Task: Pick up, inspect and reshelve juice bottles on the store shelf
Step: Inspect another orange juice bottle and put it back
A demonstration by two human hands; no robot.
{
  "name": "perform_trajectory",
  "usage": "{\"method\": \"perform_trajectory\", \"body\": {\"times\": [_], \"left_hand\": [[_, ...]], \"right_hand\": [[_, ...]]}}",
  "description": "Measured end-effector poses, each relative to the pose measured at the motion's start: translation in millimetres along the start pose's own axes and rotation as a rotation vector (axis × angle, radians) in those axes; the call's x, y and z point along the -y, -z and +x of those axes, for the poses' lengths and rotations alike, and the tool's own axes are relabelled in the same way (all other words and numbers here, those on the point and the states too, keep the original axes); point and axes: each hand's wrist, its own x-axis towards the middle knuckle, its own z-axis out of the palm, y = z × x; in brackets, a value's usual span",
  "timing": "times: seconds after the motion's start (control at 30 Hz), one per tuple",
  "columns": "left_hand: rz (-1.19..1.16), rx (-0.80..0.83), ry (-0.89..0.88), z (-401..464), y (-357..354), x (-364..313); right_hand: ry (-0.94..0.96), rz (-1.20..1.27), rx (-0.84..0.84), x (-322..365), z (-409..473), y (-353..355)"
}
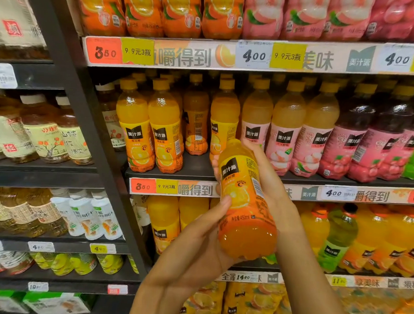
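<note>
Both your left hand (196, 243) and right hand (270, 182) grip an orange juice bottle (243, 202), tilted, label showing; shelved bottles (152, 129) stand behind.

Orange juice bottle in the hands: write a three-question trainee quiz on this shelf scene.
1. True or false: both the left hand and the right hand hold the orange juice bottle.
2. The held bottle is: A) upright B) tilted, base toward the camera C) lying on the shelf.
3. Fill in: the red price tag on the shelf edge left of the held bottle reads ___.

Key: 1 true; 2 B; 3 350.
</note>
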Motion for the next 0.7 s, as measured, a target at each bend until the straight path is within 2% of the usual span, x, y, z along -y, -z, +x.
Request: {"method": "perform_trajectory", "body": {"times": [0.13,0.43,0.63,0.7], "left_hand": [[0.016,0.022,-0.014,1.9,2.6,0.6],[0.251,-0.095,-0.096,3.9,15.4,15.3],[0.453,-0.189,-0.190,1.8,20.9,13.7],[0.525,-0.218,-0.230,3.2,22.9,13.7]], "right_hand": [[0.034,-0.053,0.008,4.5,-0.3,2.2],[0.378,-0.337,0.047,6.1,-8.8,-5.1],[0.538,-0.848,-0.041,3.8,-24.2,-17.3],[0.551,-0.925,-0.039,2.7,-27.6,-20.2]]}}
